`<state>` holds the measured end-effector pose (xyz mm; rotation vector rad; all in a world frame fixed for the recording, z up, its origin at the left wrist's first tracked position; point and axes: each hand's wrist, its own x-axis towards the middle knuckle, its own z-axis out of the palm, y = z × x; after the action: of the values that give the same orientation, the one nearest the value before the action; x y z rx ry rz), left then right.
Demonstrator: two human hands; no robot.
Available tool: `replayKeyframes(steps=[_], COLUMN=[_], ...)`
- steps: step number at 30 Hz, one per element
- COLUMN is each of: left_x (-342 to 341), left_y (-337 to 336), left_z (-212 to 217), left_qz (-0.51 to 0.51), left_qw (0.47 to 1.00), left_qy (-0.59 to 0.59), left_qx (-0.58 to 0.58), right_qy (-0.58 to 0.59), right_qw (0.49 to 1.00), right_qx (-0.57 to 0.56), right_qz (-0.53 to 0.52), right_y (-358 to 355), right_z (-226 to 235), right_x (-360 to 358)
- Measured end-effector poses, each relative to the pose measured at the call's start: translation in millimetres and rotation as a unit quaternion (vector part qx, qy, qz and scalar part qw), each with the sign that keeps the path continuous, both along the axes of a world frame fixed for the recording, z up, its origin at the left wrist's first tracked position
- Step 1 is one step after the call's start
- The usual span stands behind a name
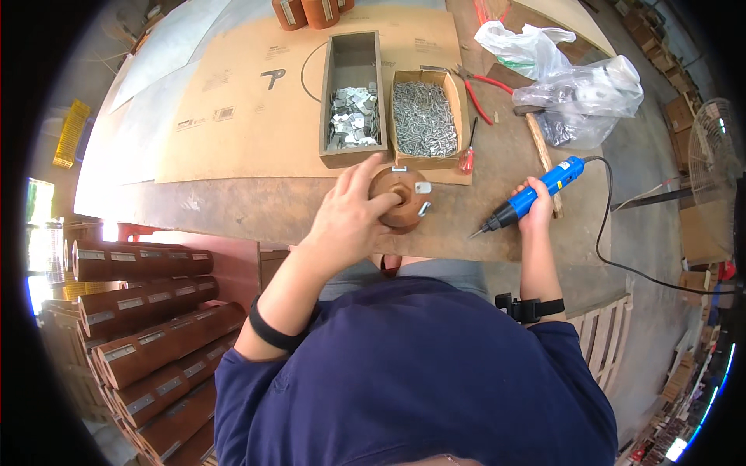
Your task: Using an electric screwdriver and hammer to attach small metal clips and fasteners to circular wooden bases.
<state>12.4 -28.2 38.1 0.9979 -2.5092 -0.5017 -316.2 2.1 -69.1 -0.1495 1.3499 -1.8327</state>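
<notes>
A brown round cylinder [400, 216] stands at the table's front edge, seen end-on, with a hole in its middle and small metal clips at its rim. My left hand [348, 208] is closed on its left side, the thumb reaching to the hole and the other fingers along the rim. To the right, my right hand [536, 208] grips a blue electric screwdriver [544, 189], whose black nose and thin bit point down and left, apart from the cylinder. Beyond the cylinder are a grey tray [328, 116] of flat metal clips [354, 116] and a carton [398, 154] of screws [424, 116].
A red-handled screwdriver [467, 160], red-handled pliers [480, 105] and a wooden-handled hammer [539, 146] lie right of the carton. Plastic bags [583, 97] sit behind them. The power cord [603, 233] trails right. Brown cylinders [167, 342] are stacked at lower left.
</notes>
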Motion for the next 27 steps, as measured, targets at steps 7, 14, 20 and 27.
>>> replayKeyframes(steps=[7, 14, 20, 27], left_x=[-11.7, -8.7, -10.7, -20.3], left_y=[18.2, 2.6, 2.9, 9.0], left_z=[-13.1, -28.5, -16.3, -0.4], left_qz=[0.045, 0.020, -0.007, -0.066], left_qw=[0.994, 0.983, 0.987, 0.994], left_qy=[0.069, 0.156, 0.130, 0.007], left_qx=[0.077, 0.090, 0.097, -0.086], right_qy=[0.012, 0.014, 0.015, 0.027], right_qw=[1.000, 1.000, 1.000, 1.000], right_qx=[0.003, -0.001, 0.011, 0.003], right_qz=[-0.002, -0.001, -0.004, 0.001], right_y=[1.3, 1.7, 0.7, 2.2], right_z=[2.2, 2.2, 0.3, -2.3], right_x=[1.8, 3.8, 2.2, -0.2])
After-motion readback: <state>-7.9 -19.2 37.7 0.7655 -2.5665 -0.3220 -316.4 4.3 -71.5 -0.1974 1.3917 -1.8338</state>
